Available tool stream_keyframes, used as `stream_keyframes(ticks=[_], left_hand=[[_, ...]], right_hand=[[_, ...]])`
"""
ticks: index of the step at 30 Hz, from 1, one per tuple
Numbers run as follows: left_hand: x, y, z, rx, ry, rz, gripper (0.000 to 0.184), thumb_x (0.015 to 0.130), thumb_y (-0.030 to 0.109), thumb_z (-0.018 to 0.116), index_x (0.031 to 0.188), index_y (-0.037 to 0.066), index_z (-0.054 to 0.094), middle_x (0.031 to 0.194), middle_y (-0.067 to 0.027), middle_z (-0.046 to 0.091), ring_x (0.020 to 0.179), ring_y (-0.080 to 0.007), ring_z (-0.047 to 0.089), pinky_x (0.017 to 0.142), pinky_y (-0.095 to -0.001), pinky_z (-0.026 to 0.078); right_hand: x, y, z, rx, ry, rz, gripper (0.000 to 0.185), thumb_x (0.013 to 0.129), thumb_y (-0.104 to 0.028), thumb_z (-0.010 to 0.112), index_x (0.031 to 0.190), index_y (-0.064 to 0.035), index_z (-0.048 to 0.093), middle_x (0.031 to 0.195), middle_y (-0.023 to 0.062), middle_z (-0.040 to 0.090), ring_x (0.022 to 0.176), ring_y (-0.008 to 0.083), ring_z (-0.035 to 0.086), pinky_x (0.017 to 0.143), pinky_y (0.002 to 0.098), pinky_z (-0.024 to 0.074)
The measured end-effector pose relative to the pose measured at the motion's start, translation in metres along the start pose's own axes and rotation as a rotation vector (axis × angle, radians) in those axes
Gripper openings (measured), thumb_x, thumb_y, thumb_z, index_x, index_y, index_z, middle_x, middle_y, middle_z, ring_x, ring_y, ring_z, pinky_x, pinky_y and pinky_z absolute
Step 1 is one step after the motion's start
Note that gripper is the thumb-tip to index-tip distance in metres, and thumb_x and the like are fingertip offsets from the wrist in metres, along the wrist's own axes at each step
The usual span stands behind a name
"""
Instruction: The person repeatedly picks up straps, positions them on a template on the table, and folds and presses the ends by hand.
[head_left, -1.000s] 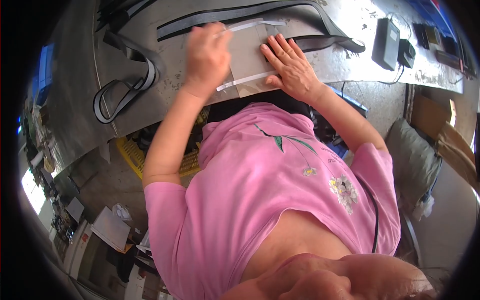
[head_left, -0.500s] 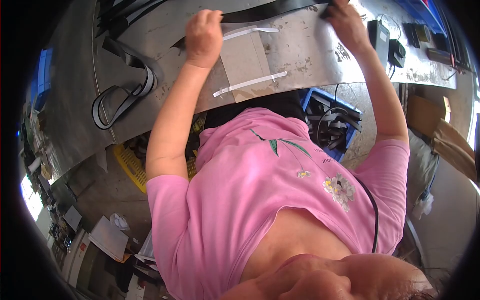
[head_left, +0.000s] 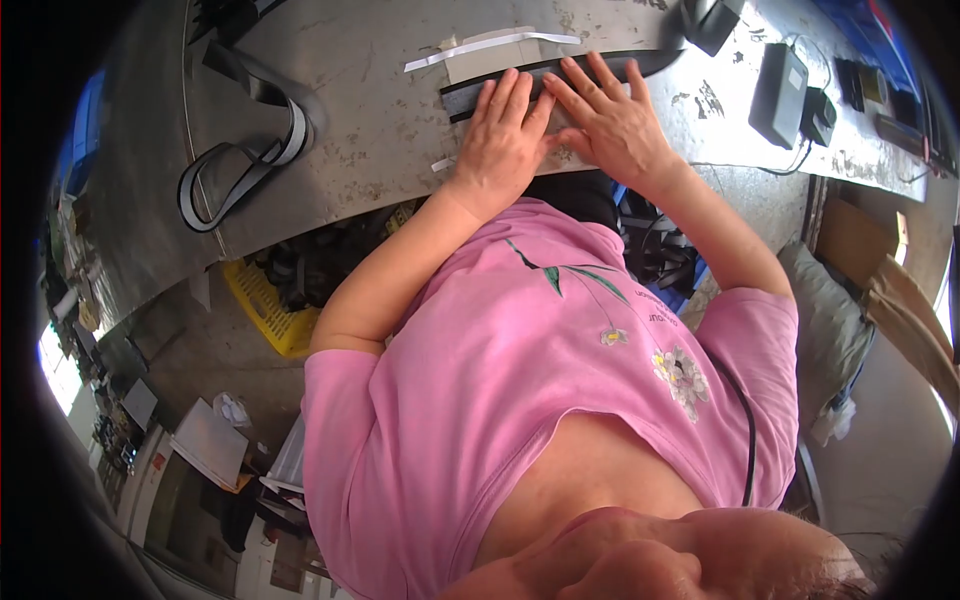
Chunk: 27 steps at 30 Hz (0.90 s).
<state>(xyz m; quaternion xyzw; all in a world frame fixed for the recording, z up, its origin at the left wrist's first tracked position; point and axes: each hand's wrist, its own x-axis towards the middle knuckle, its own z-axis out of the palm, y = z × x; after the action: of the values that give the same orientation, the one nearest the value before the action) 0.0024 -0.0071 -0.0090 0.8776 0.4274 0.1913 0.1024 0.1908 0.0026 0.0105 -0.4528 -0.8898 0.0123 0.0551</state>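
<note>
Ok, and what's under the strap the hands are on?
A tan sheet shows beyond the strap and seems to run beneath it, over the metal table. What's directly underneath can't be seen: the strap covers it, and the left hand and right hand hide more.

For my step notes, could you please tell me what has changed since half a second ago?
The black strap has come nearer the person and lies across the card. The left hand moved nearer and rightward, the right hand nearer and leftward; both loosened their hold and rest open on the strap. The looped strap and black box stayed put.
</note>
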Motion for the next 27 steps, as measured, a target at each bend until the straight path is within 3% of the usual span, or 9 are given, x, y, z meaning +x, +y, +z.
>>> stream_keyframes(ticks=[3,8,27], left_hand=[[-0.017,0.004,-0.011,0.029,-0.063,-0.031,0.061,0.082,0.034,0.062,0.131,0.003,0.043,0.137,-0.0199,0.037,0.131,-0.035,0.03,0.108,-0.0509,0.022],[-0.024,0.002,-0.013,0.016,-0.112,-0.111,0.069,0.085,0.043,0.055,0.138,0.004,0.035,0.145,-0.0163,0.028,0.136,-0.0309,0.024,0.109,-0.0532,0.017],[-0.022,-0.004,-0.002,0.042,-0.108,-0.056,0.071,0.08,0.047,0.059,0.134,0.004,0.042,0.143,-0.0147,0.033,0.135,-0.0293,0.025,0.109,-0.0536,0.014]], right_hand=[[-0.012,-0.015,-0.002,0.019,-0.054,0.1,0.065,0.08,-0.047,0.056,0.138,-0.0239,0.038,0.144,0.0043,0.034,0.134,0.0307,0.028,0.101,0.0624,0.023],[-0.02,-0.023,0.001,0.037,-0.053,0.186,0.065,0.08,-0.048,0.056,0.138,-0.0247,0.038,0.145,0.0028,0.033,0.135,0.0302,0.026,0.102,0.0631,0.0208],[-0.024,-0.022,0.015,0.036,-0.038,0.252,0.064,0.081,-0.047,0.056,0.139,-0.0263,0.036,0.146,0.0044,0.032,0.135,0.0316,0.025,0.103,0.0633,0.0177]])
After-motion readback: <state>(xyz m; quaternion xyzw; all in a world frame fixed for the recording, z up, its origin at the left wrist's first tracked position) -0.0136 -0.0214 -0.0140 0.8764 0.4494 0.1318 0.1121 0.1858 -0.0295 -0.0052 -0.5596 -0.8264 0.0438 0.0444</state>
